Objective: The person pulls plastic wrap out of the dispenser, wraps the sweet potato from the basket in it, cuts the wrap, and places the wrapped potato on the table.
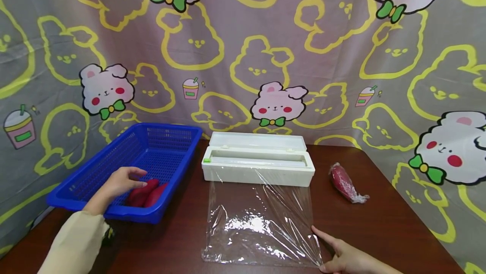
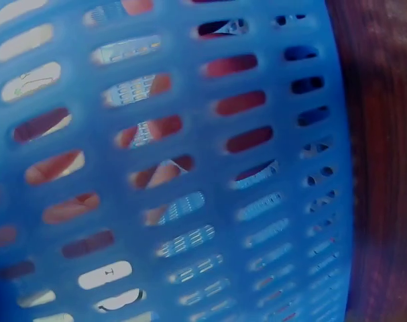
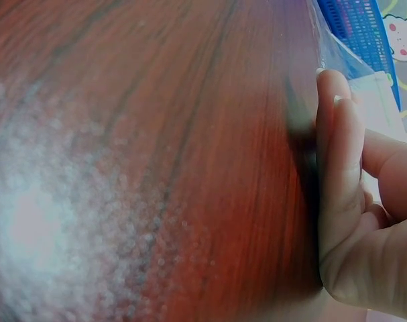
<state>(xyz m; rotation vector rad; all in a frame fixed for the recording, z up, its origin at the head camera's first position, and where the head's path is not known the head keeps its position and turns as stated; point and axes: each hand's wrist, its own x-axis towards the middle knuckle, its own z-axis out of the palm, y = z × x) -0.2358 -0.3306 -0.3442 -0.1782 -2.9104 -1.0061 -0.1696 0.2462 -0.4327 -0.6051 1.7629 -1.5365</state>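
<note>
Surface (image 1: 402,227): blue basket (image 1: 172,128) at 9, film sheet (image 1: 247,210) at 6, my hands well apart.
Film spreads from white box (image 1: 258,176) (long axis 9–3) toward 6; creases converge on its 5 o'clock corner, so an uneven pull there could wrinkle or tear it. Right hand (image 1: 339,255) is at that corner, index straight, thumb at the film; can't tell if pinching or just pressing. Left hand (image 1: 123,181) is over red pieces (image 1: 141,194) at basket's near end, thumb and fingers parted; can't confirm contact. A loose pick could drop one. Their long axes run roughly 7–1; lead end unclear. Wrapped red piece (image 1: 343,182), box's 3: axis 11–5, twisted end points 5.
</note>
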